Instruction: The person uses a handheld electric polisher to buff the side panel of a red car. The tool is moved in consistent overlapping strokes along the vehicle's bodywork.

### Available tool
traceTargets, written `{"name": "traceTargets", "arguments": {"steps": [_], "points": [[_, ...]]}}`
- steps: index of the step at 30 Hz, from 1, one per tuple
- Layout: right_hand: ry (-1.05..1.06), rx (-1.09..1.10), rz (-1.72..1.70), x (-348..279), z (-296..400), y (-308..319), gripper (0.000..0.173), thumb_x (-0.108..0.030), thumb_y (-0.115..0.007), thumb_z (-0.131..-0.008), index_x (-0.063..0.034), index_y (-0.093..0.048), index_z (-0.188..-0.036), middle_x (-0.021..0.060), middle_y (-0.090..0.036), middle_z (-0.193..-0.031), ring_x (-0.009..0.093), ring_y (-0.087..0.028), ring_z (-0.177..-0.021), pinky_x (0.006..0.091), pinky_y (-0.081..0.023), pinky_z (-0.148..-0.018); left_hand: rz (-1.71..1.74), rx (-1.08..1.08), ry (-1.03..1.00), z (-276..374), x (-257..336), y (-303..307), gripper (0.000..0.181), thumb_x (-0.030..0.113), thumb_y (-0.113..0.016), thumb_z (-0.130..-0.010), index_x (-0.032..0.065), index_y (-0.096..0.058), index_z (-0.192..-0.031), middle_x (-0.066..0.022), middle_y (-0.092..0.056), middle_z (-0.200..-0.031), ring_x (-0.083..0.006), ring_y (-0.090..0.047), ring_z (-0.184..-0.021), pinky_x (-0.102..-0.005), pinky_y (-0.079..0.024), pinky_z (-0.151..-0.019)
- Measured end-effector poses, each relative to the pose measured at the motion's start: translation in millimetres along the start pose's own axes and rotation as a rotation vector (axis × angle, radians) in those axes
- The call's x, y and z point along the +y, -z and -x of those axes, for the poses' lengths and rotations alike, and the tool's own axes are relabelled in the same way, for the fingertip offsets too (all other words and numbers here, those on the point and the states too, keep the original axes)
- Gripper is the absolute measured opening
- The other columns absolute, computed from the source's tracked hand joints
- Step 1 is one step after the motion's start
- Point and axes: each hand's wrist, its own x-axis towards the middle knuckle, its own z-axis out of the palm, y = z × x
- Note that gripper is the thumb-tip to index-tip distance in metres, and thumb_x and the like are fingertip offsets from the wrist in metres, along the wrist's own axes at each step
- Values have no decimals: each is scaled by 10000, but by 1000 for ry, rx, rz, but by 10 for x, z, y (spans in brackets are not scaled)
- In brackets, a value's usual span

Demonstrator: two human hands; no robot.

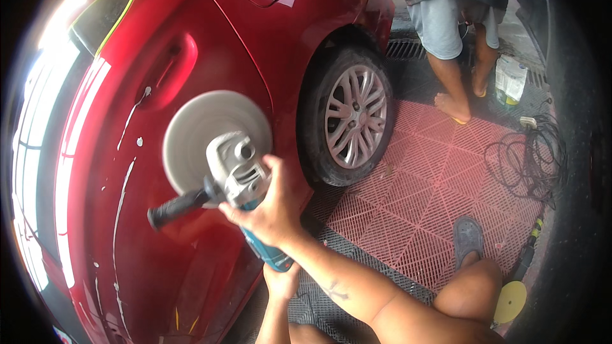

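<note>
A rotary polisher with a teal body and black side handle is held in both hands. Its pale round polishing pad, blurred as if turning, faces the red car's rear door below the door handle. My right hand grips the body just behind the metal head. At the rear end of the body is my left hand, partly hidden by the tool and my right forearm. White streaks of what looks like compound run along the door, left of the pad.
The rear wheel stands right of the door. Lime tape edges the window. Red grid tiles cover the floor. A coiled cable, a yellow disc and a covered container lie rightward. Another person bends over behind the car.
</note>
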Motion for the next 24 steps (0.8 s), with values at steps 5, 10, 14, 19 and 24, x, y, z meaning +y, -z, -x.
{"name": "traceTargets", "arguments": {"steps": [5, 10, 14, 19, 24], "points": [[83, -168, -36, 10, 183, -90, 1169, -453, -1029, -762, -69, -368, -1646, 291, -630, -1519, 477, -707, -1352, 567, -634, -1055, 170, 100, -141, 196, 176, -200, 319, 220, -910, -928, 15, -745, -1108, -18, -789, -946, -133, -727, -809, -342, -592, -746], [69, -76, -9, -48, -136, 129, 1150, -435, -1053, -741, -83, -393, -1614, 296, -659, -1472, 469, -721, -1315, 551, -605, -1084, 110, 3, -113, 0, 205, -361, 277, 182, -903, -909, 9, -767, -1078, -28, -794, -922, -134, -724, -776, -347, -590, -726], [-10, 46, 12, 5, -669, 374, 1115, -414, -1064, -728, -78, -401, -1560, 287, -691, -1431, 449, -729, -1299, 548, -587, -1100, 64, -88, -86, -258, 618, -604, 435, 244, -943, -912, -36, -769, -1196, -73, -811, -1016, -135, -724, -759, -347, -597, -713], [-69, 115, -130, 87, -1623, 762, 1163, -452, -1054, -742, 43, -389, -1558, 326, -702, -1387, 361, -750, -1242, 482, -614, -1066, -136, -203, -26, -449, 1650, -920, 555, 360, -947, -940, -32, -743, -1275, -129, -821, -1049, -183, -769, -819, -369, -629, -782], [-93, 125, -154, -113, -1969, 924, 1150, -462, -1038, -759, 64, -388, -1549, 335, -722, -1345, 372, -788, -1168, 474, -644, -1024, -167, -179, -120, -635, 1825, -1021, 662, 435, -923, -936, -41, -708, -1342, -235, -838, -1226, -313, -817, -1168, -453, -606, -1055]]}}
